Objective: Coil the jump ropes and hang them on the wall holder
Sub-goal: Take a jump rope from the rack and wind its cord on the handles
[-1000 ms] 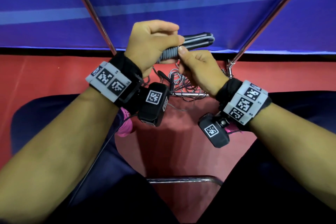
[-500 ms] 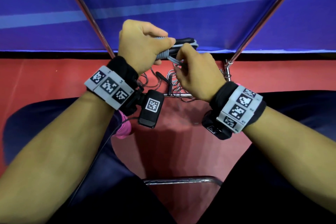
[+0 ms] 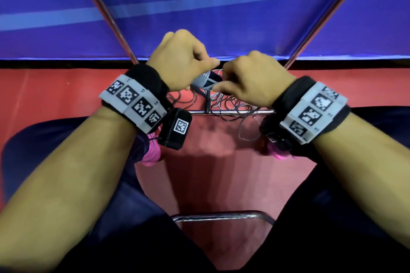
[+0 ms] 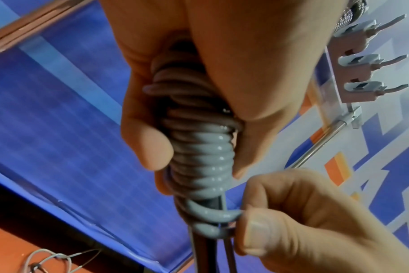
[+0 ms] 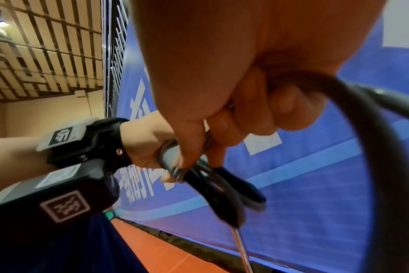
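My left hand grips a grey jump rope wound in tight turns round its dark handles. My right hand pinches the loose end of the grey cord at the lowest turn of the coil, thumb and forefinger closed on it. In the head view only a short grey stub of the bundle shows between the two fists. A wall holder with several pegs appears at the upper right of the left wrist view, apart from both hands.
A tangle of thin wires lies over a metal bar on the red floor below my hands. Slanted metal poles cross a blue banner. A chair frame sits between my knees.
Both hands have dropped lower and drawn together. The handle ends that stuck out to the right are now hidden between the fists, and my right hand has moved onto the cord's end.
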### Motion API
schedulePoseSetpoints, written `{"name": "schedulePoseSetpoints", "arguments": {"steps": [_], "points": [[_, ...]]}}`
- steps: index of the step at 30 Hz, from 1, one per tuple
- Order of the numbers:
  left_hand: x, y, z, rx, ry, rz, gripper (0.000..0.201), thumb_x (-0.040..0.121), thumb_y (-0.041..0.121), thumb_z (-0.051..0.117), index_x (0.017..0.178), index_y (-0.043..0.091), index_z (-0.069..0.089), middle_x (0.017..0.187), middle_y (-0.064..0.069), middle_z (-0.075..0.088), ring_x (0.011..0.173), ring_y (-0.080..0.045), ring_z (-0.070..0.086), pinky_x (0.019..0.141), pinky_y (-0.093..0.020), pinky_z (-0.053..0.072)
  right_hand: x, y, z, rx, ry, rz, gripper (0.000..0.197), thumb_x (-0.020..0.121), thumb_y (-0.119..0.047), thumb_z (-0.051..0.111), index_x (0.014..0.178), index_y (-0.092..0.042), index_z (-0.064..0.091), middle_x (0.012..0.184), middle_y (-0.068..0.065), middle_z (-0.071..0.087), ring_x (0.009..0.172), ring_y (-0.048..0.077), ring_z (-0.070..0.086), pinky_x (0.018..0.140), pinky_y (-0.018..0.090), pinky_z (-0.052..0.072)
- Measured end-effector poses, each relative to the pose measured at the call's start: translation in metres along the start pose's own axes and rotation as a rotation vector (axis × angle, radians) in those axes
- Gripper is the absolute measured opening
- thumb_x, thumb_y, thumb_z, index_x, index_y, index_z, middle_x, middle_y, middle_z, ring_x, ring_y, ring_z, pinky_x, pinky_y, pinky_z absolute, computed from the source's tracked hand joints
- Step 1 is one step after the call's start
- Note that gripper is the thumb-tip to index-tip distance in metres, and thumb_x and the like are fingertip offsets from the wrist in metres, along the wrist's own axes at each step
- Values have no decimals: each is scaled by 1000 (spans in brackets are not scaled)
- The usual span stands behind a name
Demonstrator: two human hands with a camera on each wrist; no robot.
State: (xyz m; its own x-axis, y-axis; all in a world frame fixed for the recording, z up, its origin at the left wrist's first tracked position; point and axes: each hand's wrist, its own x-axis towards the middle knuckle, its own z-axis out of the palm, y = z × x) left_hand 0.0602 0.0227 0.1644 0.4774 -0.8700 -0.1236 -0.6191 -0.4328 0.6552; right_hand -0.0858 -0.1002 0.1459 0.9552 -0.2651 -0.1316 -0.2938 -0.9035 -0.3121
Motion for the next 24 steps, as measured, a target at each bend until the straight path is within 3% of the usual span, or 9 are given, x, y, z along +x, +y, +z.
{"name": "schedulePoseSetpoints", "arguments": {"steps": [2, 5, 8, 11, 14, 17, 19, 21, 24], "points": [[-3, 4, -5, -29, -99, 34, 22, 85, 33, 77, 70, 18, 77, 58, -5, 68, 45, -18, 65, 48, -28, 53, -1, 3, -5, 150, -21, -1, 42, 81, -65, 66, 71, -26, 56, 66, -1, 63, 60, 18, 50, 61, 35, 47], [-6, 6, -5, -63, -219, 43, 18, 71, 38, 87, 72, 21, 79, 57, -3, 68, 45, -17, 62, 48, -29, 52, -1, 3, -8, 387, -38, 11, 35, 72, -43, 86, 79, -22, 58, 59, -6, 56, 51, 6, 47, 54, 22, 40], [-8, 1, -4, -159, -300, 13, 32, 59, 42, 95, 73, 18, 79, 61, -12, 69, 44, -20, 58, 51, -30, 51, -1, 15, -11, 537, -84, 28, 27, 74, -27, 88, 76, -18, 62, 66, 4, 66, 59, 11, 55, 61, 35, 48], [-10, 0, -5, -288, -326, 14, 23, 65, 24, 94, 77, 13, 78, 65, -19, 70, 43, -20, 58, 49, -32, 52, -1, 25, -16, 659, -69, 37, 14, 76, -22, 84, 78, -16, 71, 78, 18, 71, 69, 16, 60, 69, 41, 54], [-12, 2, -5, -381, -262, 43, 23, 64, 22, 93, 79, 13, 79, 68, -22, 70, 46, -26, 63, 45, -37, 56, -2, 26, -16, 729, -14, -8, 6, 81, -18, 80, 80, -16, 74, 79, 14, 74, 71, 11, 62, 69, 32, 52], [-13, 2, -6, -596, -126, 53, 23, 60, 23, 97, 74, 16, 79, 68, -18, 71, 50, -29, 67, 43, -33, 56, 0, 26, -14, 952, 91, 5, 17, 86, -12, 74, 71, -21, 73, 65, -7, 70, 58, -2, 57, 58, 16, 46], [-10, 4, -2, -780, -18, 26, 17, 61, 15, 94, 69, 16, 79, 67, -12, 71, 49, -23, 66, 43, -27, 54, 3, 23, -11, 1220, 147, 47, 26, 86, -10, 66, 65, -22, 74, 59, -6, 64, 49, 4, 53, 51, 20, 44], [-7, 7, 4, -940, 74, -48, 12, 67, 7, 87, 72, 10, 76, 65, -10, 69, 48, -22, 65, 43, -27, 54, 6, 14, -6, 1369, 174, 134, 36, 92, -3, 55, 64, -21, 71, 49, -3, 49, 38, 7, 35, 43, 18, 32], [-4, 8, 12, -1059, 175, -161, 19, 75, 3, 84, 84, -3, 69, 66, -14, 69, 52, -26, 67, 43, -26, 53, 9, 1, 5, 1271, 224, 242, 36, 97, 0, 50, 69, -16, 64, 41, -8, 41, 34, 8, 27, 39, 17, 25]]}}
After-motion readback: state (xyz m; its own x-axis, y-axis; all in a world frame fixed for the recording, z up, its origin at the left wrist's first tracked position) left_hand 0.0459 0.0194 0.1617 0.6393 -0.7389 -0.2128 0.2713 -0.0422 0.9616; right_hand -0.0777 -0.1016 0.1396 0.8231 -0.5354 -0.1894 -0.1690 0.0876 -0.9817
